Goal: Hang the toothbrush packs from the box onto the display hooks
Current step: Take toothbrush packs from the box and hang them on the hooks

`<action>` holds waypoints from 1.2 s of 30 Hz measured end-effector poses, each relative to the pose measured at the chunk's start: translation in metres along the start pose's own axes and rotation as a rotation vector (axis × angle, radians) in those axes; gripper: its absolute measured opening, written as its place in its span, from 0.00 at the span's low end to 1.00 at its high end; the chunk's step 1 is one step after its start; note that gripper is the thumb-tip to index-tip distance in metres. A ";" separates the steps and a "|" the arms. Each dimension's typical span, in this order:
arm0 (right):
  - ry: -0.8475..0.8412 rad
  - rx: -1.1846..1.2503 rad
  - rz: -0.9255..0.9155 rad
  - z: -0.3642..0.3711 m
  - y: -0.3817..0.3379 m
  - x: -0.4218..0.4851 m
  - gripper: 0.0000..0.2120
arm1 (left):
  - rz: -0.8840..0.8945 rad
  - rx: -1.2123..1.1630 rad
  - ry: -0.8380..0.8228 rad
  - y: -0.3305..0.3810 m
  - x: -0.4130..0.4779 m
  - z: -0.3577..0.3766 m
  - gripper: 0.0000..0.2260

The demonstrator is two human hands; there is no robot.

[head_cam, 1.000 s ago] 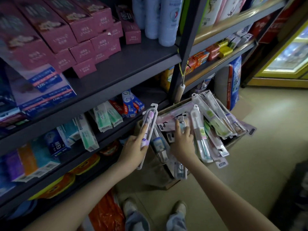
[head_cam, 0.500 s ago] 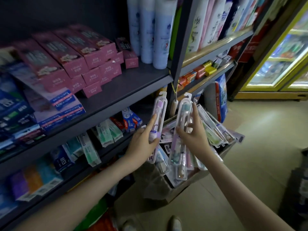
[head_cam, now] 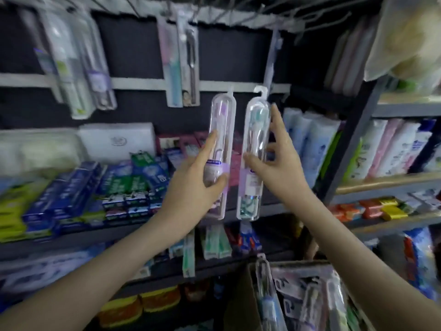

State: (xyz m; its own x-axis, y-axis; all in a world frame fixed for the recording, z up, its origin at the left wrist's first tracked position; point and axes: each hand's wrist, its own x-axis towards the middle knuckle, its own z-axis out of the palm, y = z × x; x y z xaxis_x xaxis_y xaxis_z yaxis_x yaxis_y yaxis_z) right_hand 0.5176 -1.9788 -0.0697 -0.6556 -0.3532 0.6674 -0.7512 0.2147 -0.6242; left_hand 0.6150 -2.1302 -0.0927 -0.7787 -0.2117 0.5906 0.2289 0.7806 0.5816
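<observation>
Below the display hooks (head_cam: 238,15), L hand (head_cam: 191,185) grips purple pack (head_cam: 220,130), R hand (head_cam: 279,163) pinches green pack (head_cam: 256,130); best hang one at a time, tab hole lined w/ hook tip.

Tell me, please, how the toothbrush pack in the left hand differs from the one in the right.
The left pack holds a purple-headed brush; the right pack holds a teal one. The left hand lays its thumb across the left pack's front; the right hand pinches the right pack by its edges. Both are clear, upright, not yet hung.
</observation>
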 end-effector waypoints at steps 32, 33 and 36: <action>-0.120 0.079 -0.350 0.193 -0.152 0.163 0.40 | -0.062 0.374 0.479 -0.103 0.040 -0.260 0.36; -0.105 0.094 -0.370 0.197 -0.151 0.162 0.40 | -0.055 0.377 0.489 -0.107 0.040 -0.261 0.36; -0.139 0.064 -0.464 0.212 -0.150 0.152 0.41 | -0.041 0.394 0.495 -0.121 0.041 -0.265 0.37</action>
State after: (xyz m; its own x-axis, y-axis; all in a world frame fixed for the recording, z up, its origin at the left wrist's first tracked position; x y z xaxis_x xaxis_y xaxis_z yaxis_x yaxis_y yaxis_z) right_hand 0.5469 -2.2578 0.0400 -0.2327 -0.5173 0.8235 -0.9526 -0.0491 -0.3001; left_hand 0.7106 -2.3891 0.0094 -0.3982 -0.4194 0.8158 -0.1007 0.9040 0.4155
